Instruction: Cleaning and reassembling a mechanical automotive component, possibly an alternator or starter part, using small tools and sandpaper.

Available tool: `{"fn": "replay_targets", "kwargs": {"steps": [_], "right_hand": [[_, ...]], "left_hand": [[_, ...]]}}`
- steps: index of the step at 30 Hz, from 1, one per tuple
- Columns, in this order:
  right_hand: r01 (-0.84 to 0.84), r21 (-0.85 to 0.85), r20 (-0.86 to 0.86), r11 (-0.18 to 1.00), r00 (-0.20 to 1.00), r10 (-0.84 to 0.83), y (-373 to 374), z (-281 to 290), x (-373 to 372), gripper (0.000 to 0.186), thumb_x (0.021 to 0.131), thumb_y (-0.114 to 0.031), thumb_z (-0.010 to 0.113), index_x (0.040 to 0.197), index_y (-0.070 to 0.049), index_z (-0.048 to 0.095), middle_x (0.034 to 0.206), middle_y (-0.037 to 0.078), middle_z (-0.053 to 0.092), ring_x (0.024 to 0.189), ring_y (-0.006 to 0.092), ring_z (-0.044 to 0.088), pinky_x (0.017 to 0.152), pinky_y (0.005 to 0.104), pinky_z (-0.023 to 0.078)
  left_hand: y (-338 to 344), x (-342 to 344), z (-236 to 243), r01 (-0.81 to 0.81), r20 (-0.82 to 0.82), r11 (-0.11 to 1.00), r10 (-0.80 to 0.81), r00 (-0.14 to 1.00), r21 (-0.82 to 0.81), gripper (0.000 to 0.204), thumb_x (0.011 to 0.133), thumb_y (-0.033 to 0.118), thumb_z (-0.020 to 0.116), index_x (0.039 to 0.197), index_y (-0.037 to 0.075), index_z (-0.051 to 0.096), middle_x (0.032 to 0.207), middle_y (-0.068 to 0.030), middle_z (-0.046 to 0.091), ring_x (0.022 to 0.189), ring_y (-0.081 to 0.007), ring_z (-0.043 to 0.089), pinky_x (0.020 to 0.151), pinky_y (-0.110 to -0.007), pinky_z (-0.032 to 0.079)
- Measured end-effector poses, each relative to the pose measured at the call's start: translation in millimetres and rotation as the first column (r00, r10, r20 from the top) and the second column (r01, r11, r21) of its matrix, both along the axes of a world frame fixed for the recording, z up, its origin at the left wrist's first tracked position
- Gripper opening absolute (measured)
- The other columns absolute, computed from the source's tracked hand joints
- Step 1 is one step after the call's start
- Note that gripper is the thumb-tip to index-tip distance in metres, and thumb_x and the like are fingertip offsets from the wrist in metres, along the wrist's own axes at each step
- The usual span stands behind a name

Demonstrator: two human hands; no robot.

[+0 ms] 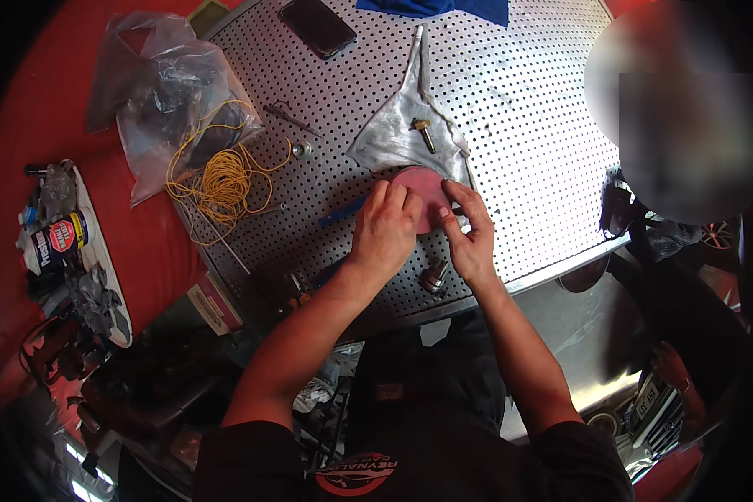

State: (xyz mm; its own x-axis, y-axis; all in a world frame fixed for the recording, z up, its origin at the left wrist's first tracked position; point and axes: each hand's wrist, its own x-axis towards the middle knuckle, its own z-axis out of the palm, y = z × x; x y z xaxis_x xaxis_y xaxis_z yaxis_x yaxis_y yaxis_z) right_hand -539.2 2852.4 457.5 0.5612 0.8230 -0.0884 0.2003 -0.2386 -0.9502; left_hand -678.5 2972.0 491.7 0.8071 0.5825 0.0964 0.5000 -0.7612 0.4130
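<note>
A round dull-red disc [424, 186], like a sanding disc, is between my two hands above the perforated metal table [527, 167]. My left hand [387, 224] is closed with bent fingers over the disc's left side. On its right edge my right hand [470, 230] grips with thumb and fingers. A small dark bit [457, 211] shows by the right thumb; its kind is unclear. Just beyond lies a grey cloth [393, 138] with a brass-headed bolt-like part [424, 134] on it. A metal cylindrical fitting [433, 276] sits near the table's front edge, below my hands.
On the left are a coiled yellow cord [226, 184], a clear plastic bag [176, 84] and a small metal ring [302, 150]. A phone [318, 27] and blue cloth [431, 7] lie at the back. A blue strip [340, 212] is beside my left hand. Another person [678, 368] is at right.
</note>
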Motion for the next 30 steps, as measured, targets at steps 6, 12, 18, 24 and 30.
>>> {"fn": "replay_targets", "kwargs": {"steps": [6, 12, 18, 24, 30], "right_hand": [[-0.038, -0.013, 0.092, 0.999, 0.995, 0.039, -1.8, 5.1, -14.5, 0.041, 0.088, -0.009, 0.077, 0.128, -0.005, 0.071, 0.128, 0.017, 0.069, 0.121, 0.0349, 0.064, 0.106, 0.0414, 0.051], [-0.013, -0.012, -0.024, 1.000, 1.000, 0.012, 4.3, 5.7, -40.2, 0.039, 0.085, -0.009, 0.080, 0.121, -0.003, 0.065, 0.134, 0.017, 0.068, 0.124, 0.0359, 0.064, 0.105, 0.0432, 0.051], [-0.122, -0.085, -0.109, 0.989, 0.988, 0.113, 9.2, 10.4, -54.7, 0.067, 0.078, -0.013, 0.084, 0.138, -0.001, 0.056, 0.136, 0.019, 0.062, 0.124, 0.0377, 0.062, 0.110, 0.0432, 0.048], [-0.312, -0.163, 0.083, 0.936, 0.941, 0.328, 21.5, 13.8, -71.7, 0.108, 0.066, -0.021, 0.091, 0.158, 0.000, 0.039, 0.147, 0.024, 0.046, 0.137, 0.0434, 0.044, 0.118, 0.0485, 0.040], [-0.287, -0.168, 0.095, 0.943, 0.947, 0.306, 21.0, 9.6, -80.8, 0.115, 0.063, -0.023, 0.096, 0.160, -0.004, 0.036, 0.149, 0.024, 0.044, 0.137, 0.0437, 0.042, 0.119, 0.0495, 0.039]], "left_hand": [[11.1, -7.2, 3.6, 0.041, -0.184, 0.999, -0.041, 0.982, -0.004, 0.018, 0.083, 0.005, 0.070, 0.096, 0.002, 0.059, 0.100, -0.0157, 0.059, 0.101, -0.0351, 0.061, 0.082, -0.045, 0.058], [18.9, -25.9, 10.8, 0.095, -0.269, 0.995, -0.103, 0.958, -0.043, 0.023, 0.080, 0.008, 0.074, 0.096, 0.003, 0.058, 0.103, -0.0152, 0.059, 0.102, -0.0354, 0.061, 0.083, -0.045, 0.060], [17.7, -56.3, 10.0, 0.091, -0.234, 0.995, -0.096, 0.968, -0.032, 0.027, 0.076, 0.008, 0.075, 0.096, 0.004, 0.058, 0.102, -0.0152, 0.058, 0.100, -0.0362, 0.061, 0.081, -0.045, 0.060], [19.9, -73.2, 8.0, 0.092, -0.228, 0.996, -0.089, 0.970, 0.004, 0.023, 0.076, 0.005, 0.073, 0.095, 0.004, 0.059, 0.099, -0.0143, 0.059, 0.097, -0.0351, 0.061, 0.081, -0.045, 0.059], [18.3, -80.0, 15.3, 0.099, -0.249, 0.995, -0.093, 0.964, 0.011, 0.023, 0.076, 0.006, 0.073, 0.096, 0.004, 0.062, 0.098, -0.0127, 0.062, 0.099, -0.0325, 0.063, 0.081, -0.041, 0.059]]}}
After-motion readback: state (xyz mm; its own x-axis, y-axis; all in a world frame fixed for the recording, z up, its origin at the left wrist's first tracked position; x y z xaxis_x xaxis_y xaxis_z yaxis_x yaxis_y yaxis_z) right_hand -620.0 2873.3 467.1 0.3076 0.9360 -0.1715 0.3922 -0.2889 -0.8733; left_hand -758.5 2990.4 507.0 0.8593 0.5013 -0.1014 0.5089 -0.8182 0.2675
